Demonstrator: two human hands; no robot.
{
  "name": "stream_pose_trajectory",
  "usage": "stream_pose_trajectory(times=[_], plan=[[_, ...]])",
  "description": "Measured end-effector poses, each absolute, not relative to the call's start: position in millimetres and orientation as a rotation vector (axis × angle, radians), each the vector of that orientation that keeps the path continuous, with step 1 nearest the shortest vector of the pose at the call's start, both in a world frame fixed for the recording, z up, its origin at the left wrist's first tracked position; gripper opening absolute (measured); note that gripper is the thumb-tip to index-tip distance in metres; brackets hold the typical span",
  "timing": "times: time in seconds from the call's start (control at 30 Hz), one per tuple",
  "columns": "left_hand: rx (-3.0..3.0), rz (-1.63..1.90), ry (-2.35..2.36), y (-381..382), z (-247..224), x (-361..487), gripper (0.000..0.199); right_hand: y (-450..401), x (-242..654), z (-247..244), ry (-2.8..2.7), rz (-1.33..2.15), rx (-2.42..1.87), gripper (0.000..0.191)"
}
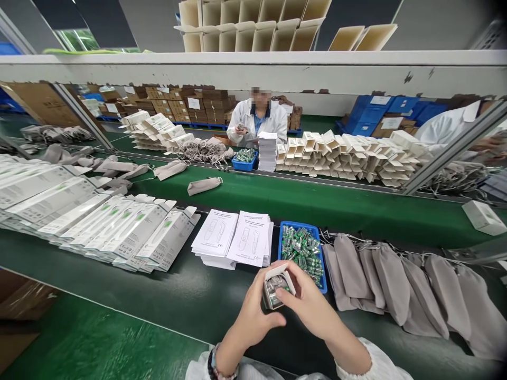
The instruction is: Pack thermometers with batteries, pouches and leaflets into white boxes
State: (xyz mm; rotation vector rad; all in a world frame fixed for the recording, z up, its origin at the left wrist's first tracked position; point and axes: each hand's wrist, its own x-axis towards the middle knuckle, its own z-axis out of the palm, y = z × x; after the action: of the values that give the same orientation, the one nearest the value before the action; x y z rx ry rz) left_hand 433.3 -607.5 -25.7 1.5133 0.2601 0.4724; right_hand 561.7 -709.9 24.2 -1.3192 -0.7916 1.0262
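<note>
My left hand (253, 311) and my right hand (311, 301) both grip a small open white carton (279, 285) above the dark bench. Grey contents show inside it, too small to identify. Just beyond my right fingers lies a blue tray (295, 227) heaped with green-and-silver batteries. To its left are two stacks of printed leaflets (233, 237). Grey drawstring pouches (396, 287) lie in an overlapping row to my right. Slim white product boxes (130, 232) fan out further left.
A green conveyor belt (317, 211) runs across beyond the bench. Past it, a co-worker (257, 121) in a white coat holds something small, beside another battery tray and white card inserts. A second white sleeve (447, 126) shows at right. Stacked cartons fill the background.
</note>
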Motion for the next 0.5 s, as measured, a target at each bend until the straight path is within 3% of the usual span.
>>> stream_pose_trajectory(times=[0.1, 0.17, 0.27, 0.5], plan=[[1.28, 0.512, 0.213, -618.5, -22.7, 432.2, 0.065, -707.6, 550.9, 19.7, -0.697, 0.965, -1.298, 0.029], [1.203, 0.603, 0.283, -624.0, -22.8, 435.0, 0.048, -706.5, 543.9, 10.6, -0.669, 0.905, -1.198, 0.038], [1.151, 0.684, 0.357, -627.7, -22.1, 442.3, 0.044, -706.6, 540.5, -1.5, -0.621, 0.934, -0.975, 0.054], [1.22, 0.689, 0.522, -628.9, 1.5, 454.3, 0.013, -700.9, 548.1, 4.3, -0.477, 1.049, -0.975, 0.026]])
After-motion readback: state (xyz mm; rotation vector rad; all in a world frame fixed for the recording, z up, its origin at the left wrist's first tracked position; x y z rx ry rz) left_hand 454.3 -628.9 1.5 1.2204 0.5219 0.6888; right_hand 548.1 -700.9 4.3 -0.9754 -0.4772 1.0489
